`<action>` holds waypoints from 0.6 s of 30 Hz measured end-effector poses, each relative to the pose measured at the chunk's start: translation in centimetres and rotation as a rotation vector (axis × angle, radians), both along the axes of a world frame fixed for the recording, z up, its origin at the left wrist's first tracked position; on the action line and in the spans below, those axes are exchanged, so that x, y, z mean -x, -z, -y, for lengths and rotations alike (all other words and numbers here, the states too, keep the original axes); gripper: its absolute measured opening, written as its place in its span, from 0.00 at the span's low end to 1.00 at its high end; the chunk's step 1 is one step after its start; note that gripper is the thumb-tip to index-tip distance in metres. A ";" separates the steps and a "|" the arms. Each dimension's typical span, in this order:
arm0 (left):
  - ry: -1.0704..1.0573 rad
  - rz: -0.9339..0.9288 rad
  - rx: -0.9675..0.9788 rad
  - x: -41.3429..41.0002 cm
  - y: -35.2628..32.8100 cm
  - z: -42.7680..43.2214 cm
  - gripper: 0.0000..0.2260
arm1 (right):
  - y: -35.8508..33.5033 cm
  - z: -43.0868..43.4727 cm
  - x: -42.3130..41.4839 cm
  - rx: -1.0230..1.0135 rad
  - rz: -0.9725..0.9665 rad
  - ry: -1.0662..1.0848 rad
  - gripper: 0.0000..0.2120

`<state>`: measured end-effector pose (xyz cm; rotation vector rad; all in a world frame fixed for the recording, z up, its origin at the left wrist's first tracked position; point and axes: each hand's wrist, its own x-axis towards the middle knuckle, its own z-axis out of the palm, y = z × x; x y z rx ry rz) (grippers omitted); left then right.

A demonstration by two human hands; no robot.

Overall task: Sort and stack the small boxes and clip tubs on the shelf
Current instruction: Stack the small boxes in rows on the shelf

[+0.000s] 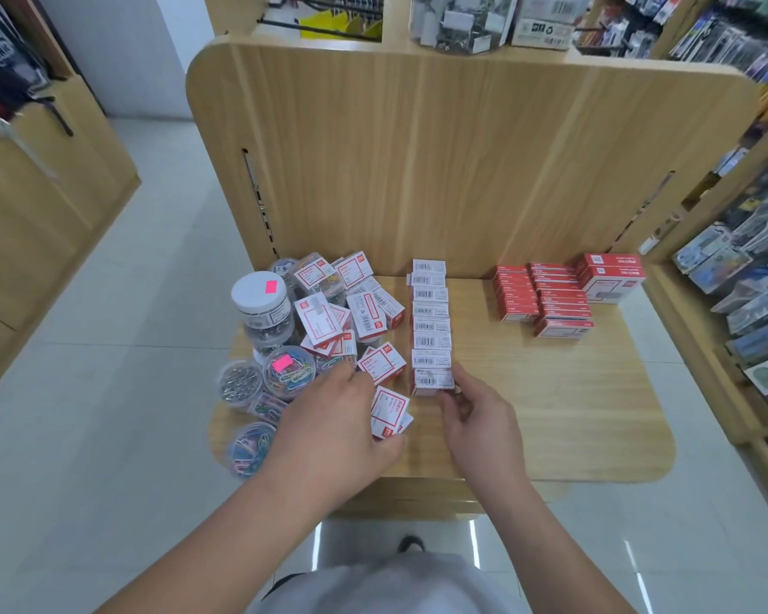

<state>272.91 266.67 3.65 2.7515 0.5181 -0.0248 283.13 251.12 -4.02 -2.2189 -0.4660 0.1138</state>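
Observation:
A straight row of small white boxes with barcodes [431, 321] runs down the middle of the wooden shelf [573, 418]. My right hand [479, 423] touches the nearest box of that row [433, 381] with its fingertips. On the left lies a loose heap of red-and-white boxes [355, 303] among clear tubs of coloured clips [289, 374]. My left hand [333, 432] reaches over that heap, its thumb against a red-and-white box [389, 412] near the shelf's front; its fingers point toward the tubs. Red boxes [546, 299] stand in neat stacks at the back right.
A tall clear jar with a white lid [262, 303] stands at the heap's left edge. The wooden back panel [462, 161] rises behind the shelf. Racks of packaged goods [754, 277] line the right side. White tiled floor lies on the left.

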 end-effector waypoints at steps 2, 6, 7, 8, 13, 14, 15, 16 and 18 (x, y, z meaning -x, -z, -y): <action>0.001 -0.005 -0.019 -0.1 -0.1 -0.1 0.18 | 0.0 0.3 0.1 -0.050 -0.004 0.046 0.21; -0.001 0.021 0.015 0.0 -0.2 -0.3 0.17 | -1.8 0.9 1.1 -0.155 0.031 0.154 0.15; 0.002 0.053 0.029 0.1 -0.4 -0.3 0.16 | -2.8 0.8 1.4 -0.198 0.014 0.139 0.11; 0.013 0.093 0.041 0.2 -0.5 -0.2 0.15 | -4.0 0.8 1.6 -0.232 -0.034 0.111 0.08; 0.132 0.232 0.079 -0.5 -1.7 -0.3 0.13 | -8.6 0.5 1.0 -0.331 -0.518 -0.135 0.10; 0.150 0.244 0.084 -0.9 -1.8 -0.5 0.13 | -8.9 0.5 0.5 -0.351 -0.570 -0.145 0.12; 0.162 0.247 0.096 -1.3 -1.8 -0.7 0.13 | -9.1 0.6 -0.1 -0.366 -0.604 -0.143 0.14; 0.170 0.240 0.116 -1.7 -1.9 -0.9 0.14 | -9.3 0.6 -0.8 -0.366 -0.619 -0.146 0.16; 0.185 0.218 0.163 -2.7 -2.0 -1.3 0.16 | -9.5 0.5 -2.1 -0.325 -0.594 -0.171 0.16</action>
